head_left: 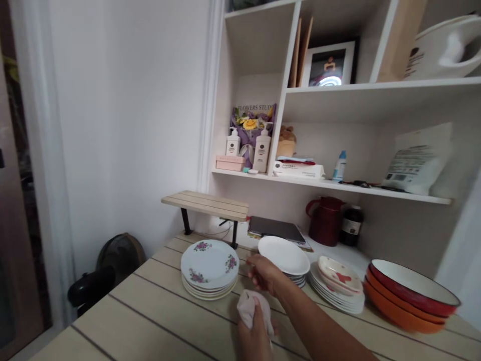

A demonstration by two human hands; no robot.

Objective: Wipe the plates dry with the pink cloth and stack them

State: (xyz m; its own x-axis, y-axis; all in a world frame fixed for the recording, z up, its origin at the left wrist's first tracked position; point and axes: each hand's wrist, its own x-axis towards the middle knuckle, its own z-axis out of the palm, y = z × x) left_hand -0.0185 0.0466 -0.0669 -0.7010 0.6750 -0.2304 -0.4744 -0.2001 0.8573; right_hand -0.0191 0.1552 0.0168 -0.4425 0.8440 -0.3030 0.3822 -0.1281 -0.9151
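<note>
My left hand is closed around a crumpled pale pinkish cloth at the front of the table. Just beyond it, my right hand has its fingers curled in, with no object showing in them. It hovers between two stacks. On its left stands a stack of white plates, the top floral plate bearing pink flowers. To its right is a stack topped by a white shallow bowl, partly hidden by my right wrist and forearm.
Further right stand white dishes under a red-patterned dish, then stacked orange and red bowls. Behind are a small wooden riser, a dark laptop, a red jug and a dark bottle. Shelves overhang the back.
</note>
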